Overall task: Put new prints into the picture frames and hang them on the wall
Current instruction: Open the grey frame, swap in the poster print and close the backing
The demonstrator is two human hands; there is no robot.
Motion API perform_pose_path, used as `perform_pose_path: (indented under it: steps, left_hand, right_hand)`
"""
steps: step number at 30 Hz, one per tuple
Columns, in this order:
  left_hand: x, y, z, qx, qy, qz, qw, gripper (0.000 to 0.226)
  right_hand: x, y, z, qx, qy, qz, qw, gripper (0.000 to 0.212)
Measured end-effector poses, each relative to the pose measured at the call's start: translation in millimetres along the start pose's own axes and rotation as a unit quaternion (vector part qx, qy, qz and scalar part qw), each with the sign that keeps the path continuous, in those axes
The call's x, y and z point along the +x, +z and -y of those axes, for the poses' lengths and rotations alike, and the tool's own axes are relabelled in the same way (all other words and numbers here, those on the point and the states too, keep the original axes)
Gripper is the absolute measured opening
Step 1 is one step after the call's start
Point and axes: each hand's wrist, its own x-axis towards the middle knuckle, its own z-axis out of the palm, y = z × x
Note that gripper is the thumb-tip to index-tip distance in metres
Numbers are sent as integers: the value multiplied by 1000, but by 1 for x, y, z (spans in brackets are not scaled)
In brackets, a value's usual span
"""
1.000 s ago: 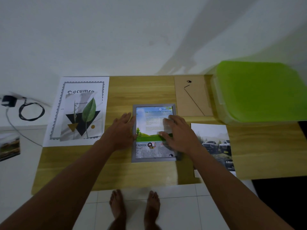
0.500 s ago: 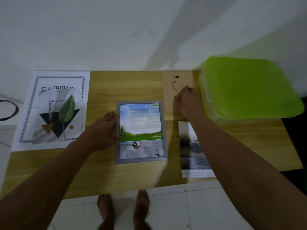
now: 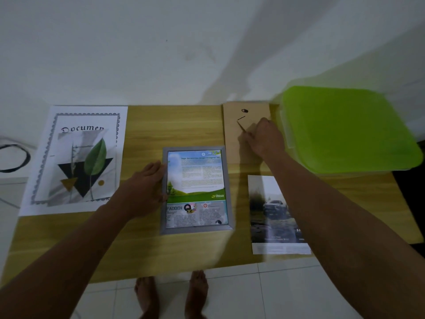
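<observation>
Left hand (image 3: 147, 187) lies flat against the picture frame (image 3: 195, 230), fingers straight. Right hand (image 3: 264, 139), arm outstretched, pinches the backing board (image 3: 231, 139) by its flap.

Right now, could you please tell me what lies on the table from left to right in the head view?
Certificate sheet with a leaf print on it → left hand → silver picture frame → brown backing board → green-lidded box.

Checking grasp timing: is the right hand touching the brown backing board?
Touching. Head view shows the right hand on the backing board, fingers gripping it.
</observation>
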Motion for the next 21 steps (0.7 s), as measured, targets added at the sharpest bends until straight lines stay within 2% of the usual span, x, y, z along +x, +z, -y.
perform_pose_path:
  steps: [4, 8, 11, 16, 21]
  left_hand:
    - [-3, -4, -3, -7, 0, 2, 1000, 92]
    - [-4, -7, -8, -3, -5, 7, 1000, 90]
    - [-2, -10, -11, 14, -11, 26, 1000, 91]
    - [-5, -13, -10, -10, -10, 29, 999, 92]
    - [-2, -17, -3, -10, 0, 46, 999, 94]
  right_hand:
    - [-7, -11, 5, 14, 9, -24, 1000, 46]
    - [-15, -31, 11, 2, 0, -69, 998, 36]
    - [-27, -49, 20, 18, -18, -90, 996, 40]
    - [-70, -58, 48, 45, -47, -52, 997, 47]
    - [-118, -28, 75, 78, -46, 19, 996, 44]
